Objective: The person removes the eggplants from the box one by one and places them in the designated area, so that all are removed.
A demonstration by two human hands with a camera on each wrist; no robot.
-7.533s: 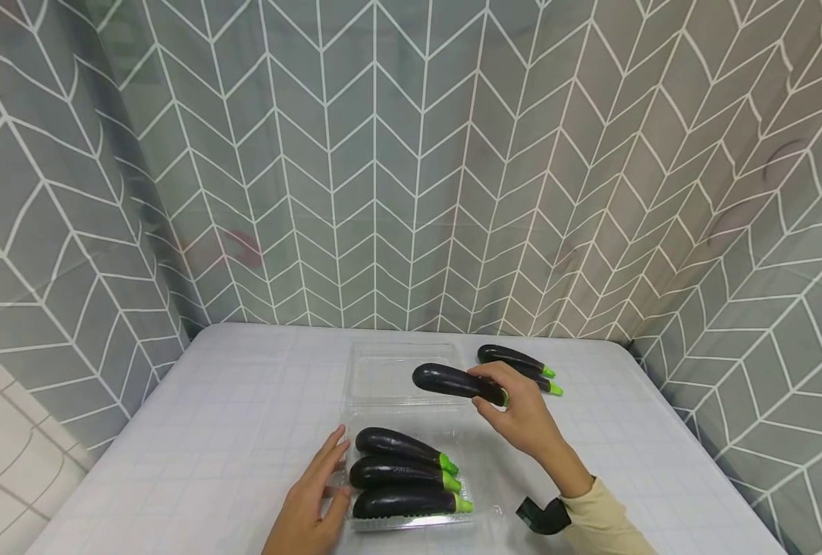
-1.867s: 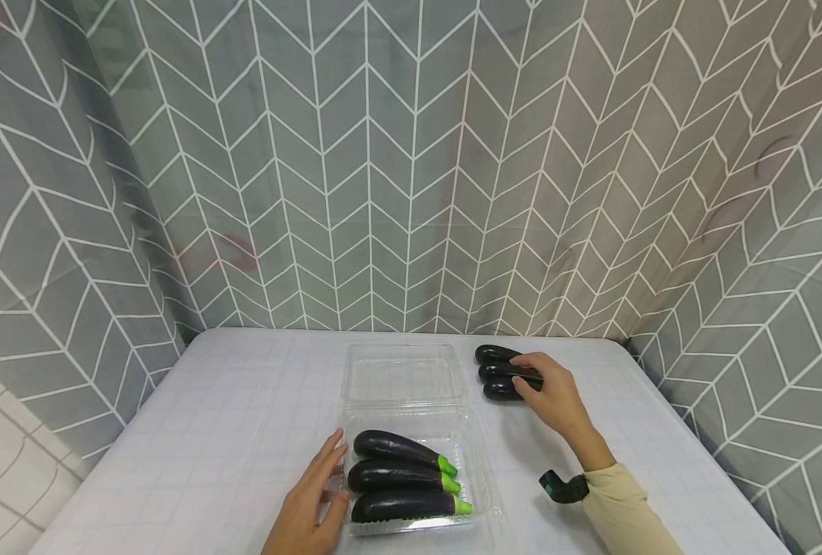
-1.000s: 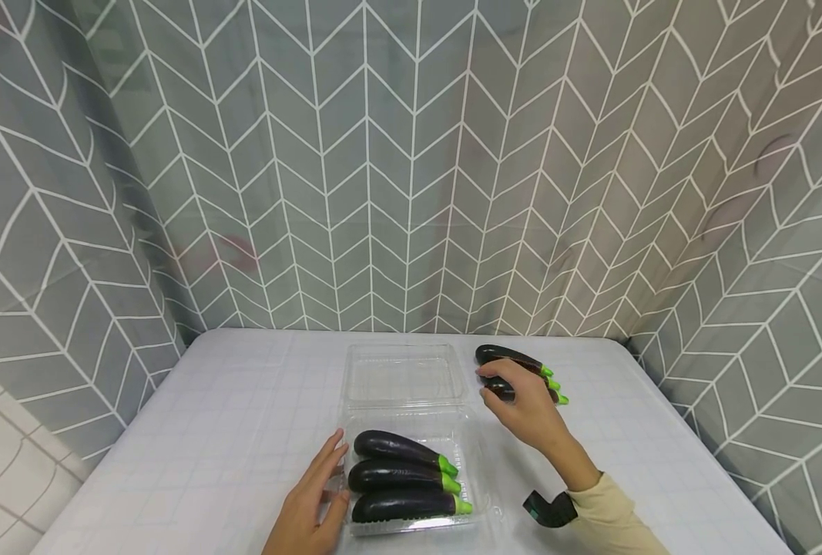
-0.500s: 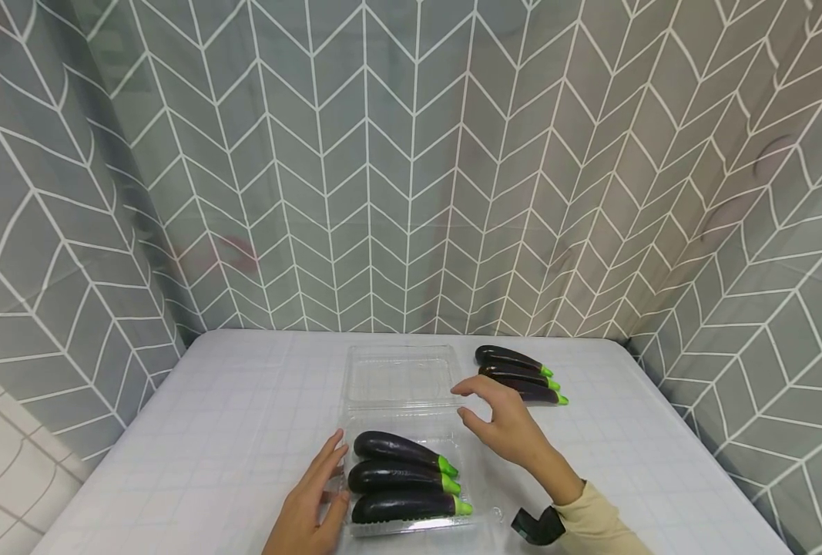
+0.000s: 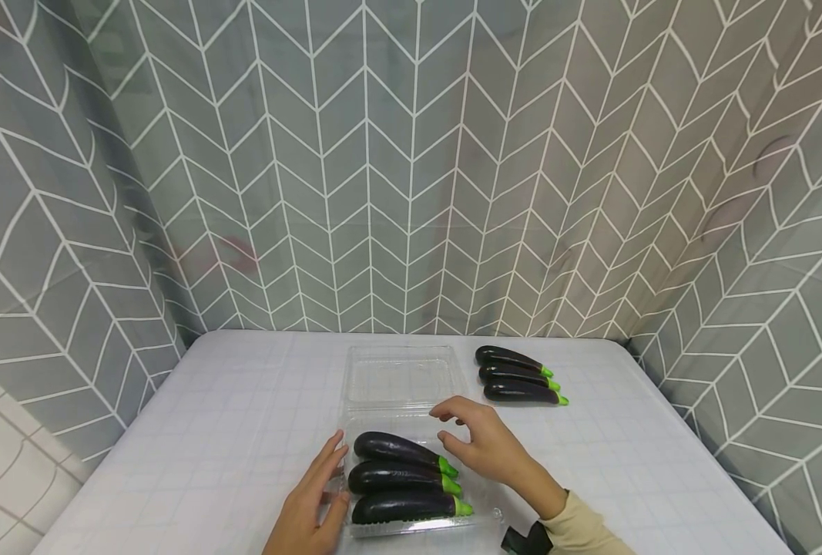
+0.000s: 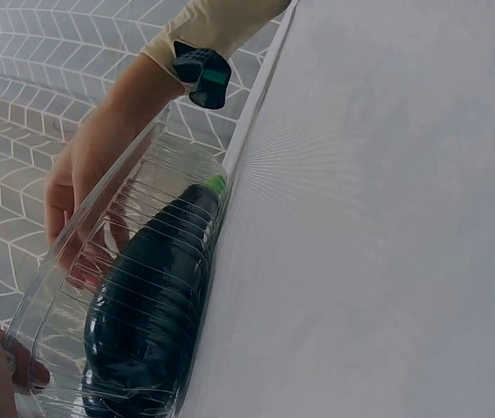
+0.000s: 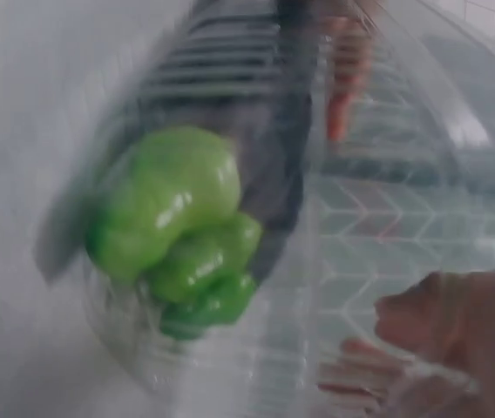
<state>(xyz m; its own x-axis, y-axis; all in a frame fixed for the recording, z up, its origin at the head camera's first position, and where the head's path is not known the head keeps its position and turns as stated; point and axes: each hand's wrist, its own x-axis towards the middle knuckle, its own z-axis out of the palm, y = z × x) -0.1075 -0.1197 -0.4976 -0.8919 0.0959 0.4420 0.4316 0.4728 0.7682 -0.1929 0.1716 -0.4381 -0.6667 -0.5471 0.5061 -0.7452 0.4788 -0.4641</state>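
Three dark eggplants with green stems lie side by side in the near half of an open clear plastic clamshell container [image 5: 476,493]: the far eggplant [image 5: 397,447], the middle eggplant [image 5: 393,476] and the near eggplant [image 5: 400,506]. My left hand [image 5: 310,501] rests against the container's left edge, fingers extended; its fingertips [image 6: 34,373] show at the rim in the left wrist view. Over the container's right back part, beyond the stems, my right hand [image 5: 483,443] hovers with fingers loosely bent, holding nothing. Green stems [image 7: 169,200] appear blurred through plastic in the right wrist view.
On the white table [image 5: 244,432], three more eggplants [image 5: 518,374] lie in a row at the back right. The container's flat lid half [image 5: 402,374] opens away toward the back. A grey patterned curtain [image 5: 411,193] surrounds the table's back and sides.
My right hand has carried an eggplant to the back-right row, let it go, and come back left and nearer over the container. My left hand stays at the container's edge.
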